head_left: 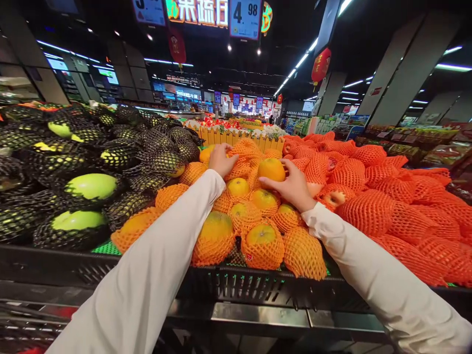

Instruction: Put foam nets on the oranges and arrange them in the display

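Note:
My right hand point(295, 187) grips a bare orange point(272, 169) between thumb and fingers, above the pile. My left hand point(221, 161) is at the back left of the pile, thumb stretched to the right and apart from the fingers; its fingertips are partly hidden, touching or just over the netted fruit there. Around both hands lie several oranges in orange foam net sleeves, such as a front orange point(261, 236) with a small red sticker. Another orange point(238, 187) shows its top through its net, between my forearms.
Green fruit point(92, 186) in black foam nets is heaped at left, red-netted fruit point(361, 211) at right. A black slotted crate edge point(254, 290) runs along the front. Behind the oranges stands a small yellow picket fence point(239, 139). A price sign point(245, 18) hangs overhead.

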A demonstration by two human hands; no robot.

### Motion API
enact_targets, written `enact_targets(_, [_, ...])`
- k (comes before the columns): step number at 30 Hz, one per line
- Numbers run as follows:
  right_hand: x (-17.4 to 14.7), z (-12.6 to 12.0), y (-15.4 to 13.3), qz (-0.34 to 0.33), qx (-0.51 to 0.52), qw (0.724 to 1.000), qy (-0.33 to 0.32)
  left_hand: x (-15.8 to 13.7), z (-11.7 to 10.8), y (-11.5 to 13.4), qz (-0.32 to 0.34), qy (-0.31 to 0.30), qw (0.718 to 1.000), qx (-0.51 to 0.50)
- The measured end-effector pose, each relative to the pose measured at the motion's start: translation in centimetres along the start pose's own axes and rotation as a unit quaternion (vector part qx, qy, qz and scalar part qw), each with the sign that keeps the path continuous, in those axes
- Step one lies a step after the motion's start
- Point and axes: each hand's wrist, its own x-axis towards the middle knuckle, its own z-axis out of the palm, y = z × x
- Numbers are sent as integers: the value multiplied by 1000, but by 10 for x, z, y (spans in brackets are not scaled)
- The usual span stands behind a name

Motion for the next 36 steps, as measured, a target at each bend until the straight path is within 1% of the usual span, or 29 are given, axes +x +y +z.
enact_targets(2, [0,-2,0,-31,-30,999,4,1,-1,2,10,20,1000,-4])
enact_targets(3, [0,-3,0,-24,-46,999,-1,1,-2,5,17,37,999,-8])
enact_targets(5, [1,-5,-1,23,-75,997,-14,1,-5,12,38,95,994,-26])
enact_targets(7, [1,-7,-3,65,-94,993,-18,-1,-9,23,74,154,983,-61])
enact_targets(9, [1,-7,-5,73,-99,992,-16,-4,-13,36,115,174,973,-100])
enact_targets(12, [0,-7,-8,69,-82,994,-31,-11,-16,52,168,147,964,-146])
enact_targets(14, [-1,-7,-9,69,-68,994,-53,-14,-14,58,188,120,958,-183])
enact_targets(17, [-1,-6,-7,63,-44,995,-64,-18,-10,62,203,57,942,-260])
enact_targets(19, [0,-3,-4,19,-26,998,-52,-20,-8,65,206,-7,929,-308])
enact_targets(22, [3,2,5,-79,10,997,-7,-23,-6,68,184,-96,910,-359])
enact_targets(25, [7,6,12,-130,15,990,50,-25,-6,69,143,-152,896,-392])
enact_targets(28, [7,4,13,-191,-24,979,64,-26,-4,68,102,-181,889,-408])
enact_targets(30, [3,1,9,-218,-13,974,64,-28,-5,68,90,-192,888,-408])
enact_targets(32, [-1,-4,2,-215,38,973,72,-31,-8,69,92,-193,887,-410])
enact_targets(34, [-5,-8,-5,-212,77,971,78,-36,-13,72,95,-186,878,-430])
enact_targets(36, [-8,-12,-11,-219,68,970,78,-39,-17,74,92,-172,869,-455])
